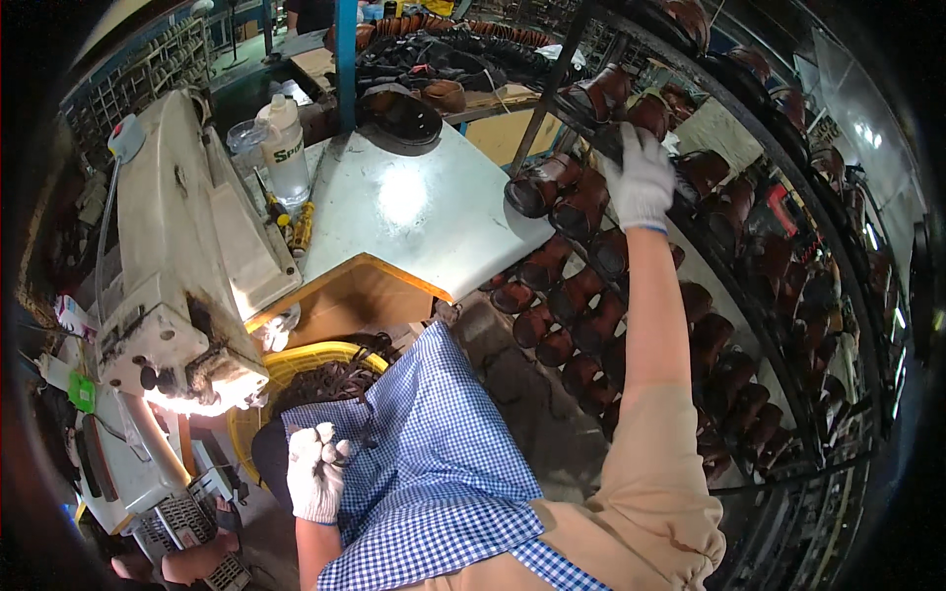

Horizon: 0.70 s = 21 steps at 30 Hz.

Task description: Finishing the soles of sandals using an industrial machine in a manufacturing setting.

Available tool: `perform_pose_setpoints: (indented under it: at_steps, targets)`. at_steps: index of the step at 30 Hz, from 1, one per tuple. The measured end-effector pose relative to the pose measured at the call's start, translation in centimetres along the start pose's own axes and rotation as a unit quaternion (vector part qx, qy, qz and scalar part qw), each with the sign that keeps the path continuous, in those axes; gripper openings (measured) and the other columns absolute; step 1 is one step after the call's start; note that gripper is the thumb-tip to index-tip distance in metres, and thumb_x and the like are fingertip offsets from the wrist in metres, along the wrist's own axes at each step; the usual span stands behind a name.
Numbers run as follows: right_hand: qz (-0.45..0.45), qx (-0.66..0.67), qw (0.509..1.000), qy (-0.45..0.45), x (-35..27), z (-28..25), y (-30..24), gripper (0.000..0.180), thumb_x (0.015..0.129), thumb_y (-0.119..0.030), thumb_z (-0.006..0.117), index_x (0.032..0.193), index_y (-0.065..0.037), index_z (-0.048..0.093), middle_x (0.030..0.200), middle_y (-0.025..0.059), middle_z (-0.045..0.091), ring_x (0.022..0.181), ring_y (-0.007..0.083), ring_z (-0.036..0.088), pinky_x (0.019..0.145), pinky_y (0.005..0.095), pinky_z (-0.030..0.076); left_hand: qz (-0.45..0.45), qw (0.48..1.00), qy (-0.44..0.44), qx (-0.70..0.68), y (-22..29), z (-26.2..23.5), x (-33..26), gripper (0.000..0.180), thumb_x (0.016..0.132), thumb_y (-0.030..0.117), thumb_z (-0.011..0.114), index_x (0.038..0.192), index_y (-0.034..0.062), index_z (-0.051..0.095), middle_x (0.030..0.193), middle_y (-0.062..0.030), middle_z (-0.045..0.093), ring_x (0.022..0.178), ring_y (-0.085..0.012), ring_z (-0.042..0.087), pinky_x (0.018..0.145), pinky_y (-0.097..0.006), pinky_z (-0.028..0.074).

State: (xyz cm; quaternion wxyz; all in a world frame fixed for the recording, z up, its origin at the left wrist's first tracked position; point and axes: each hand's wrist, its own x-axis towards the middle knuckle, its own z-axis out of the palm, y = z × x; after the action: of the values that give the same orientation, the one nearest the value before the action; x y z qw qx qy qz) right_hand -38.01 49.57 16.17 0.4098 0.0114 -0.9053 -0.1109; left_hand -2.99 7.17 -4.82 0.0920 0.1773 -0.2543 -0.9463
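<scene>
The right hand, in a white glove, reaches up to the metal rack and closes its fingers on a brown shoe sitting on an upper shelf among rows of similar shoes. The left hand, also gloved, is clenched in a fist holding nothing visible, above the blue checked apron. A sewing machine stands at the left beside the white desk.

1. A big white sewing machine stands on the left.
2. A shiny white table catches bright light.
3. A dark metal rack curves along the right.
4. A yellow basket sits below.
</scene>
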Motion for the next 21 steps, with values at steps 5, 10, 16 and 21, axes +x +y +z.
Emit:
perform_pose_setpoints:
  at_steps: [5,10,16,21]
  targets:
    - [0.101,-0.197,0.973,-0.069,-3.0,-3.8,5.6,0.059,0.077,-0.032,0.073,0.131,-0.019,0.053,0.124,0.0060,0.058,0.118,0.0276,0.052,0.094,0.0448,0.045,-0.008,1.000,0.022,-0.005,-0.1,-0.9,0.3,0.014,0.085,0.001,0.063,0.097,0.0057,0.061,0.098,-0.0130,0.066,0.066,-0.0155,0.062,0.075,-0.042,0.054]
    - [0.032,-0.173,0.972,-0.154,-2.7,-6.0,8.2,0.046,0.077,-0.030,0.071,0.117,-0.011,0.063,0.113,0.0099,0.063,0.108,0.0303,0.058,0.091,0.0429,0.047,-0.045,0.999,0.005,-0.001,-0.6,-1.4,0.7,0.013,0.086,0.003,0.063,0.098,0.0064,0.062,0.098,-0.0121,0.067,0.067,-0.0158,0.062,0.075,-0.041,0.054]
    - [-0.127,0.119,0.980,0.098,-10.2,-16.5,-5.2,0.030,0.074,-0.015,0.073,0.100,-0.004,0.063,0.093,0.0141,0.061,0.084,0.0351,0.059,0.068,0.0430,0.051,-0.080,0.997,-0.020,0.001,-1.6,-1.1,-0.1,0.020,0.088,0.010,0.064,0.106,0.0079,0.056,0.103,-0.0114,0.064,0.071,-0.0141,0.058,0.075,-0.038,0.051]
    - [0.245,0.733,0.621,-0.129,-20.6,-18.6,-13.4,0.038,0.072,-0.012,0.072,0.104,0.005,0.063,0.095,0.0100,0.066,0.083,0.0178,0.061,0.076,0.0310,0.050,-0.132,0.978,-0.102,-0.130,-1.8,2.5,0.8,0.047,0.090,0.016,0.063,0.133,0.0085,0.045,0.130,-0.0146,0.052,0.113,-0.0235,0.053,0.099,-0.042,0.044]
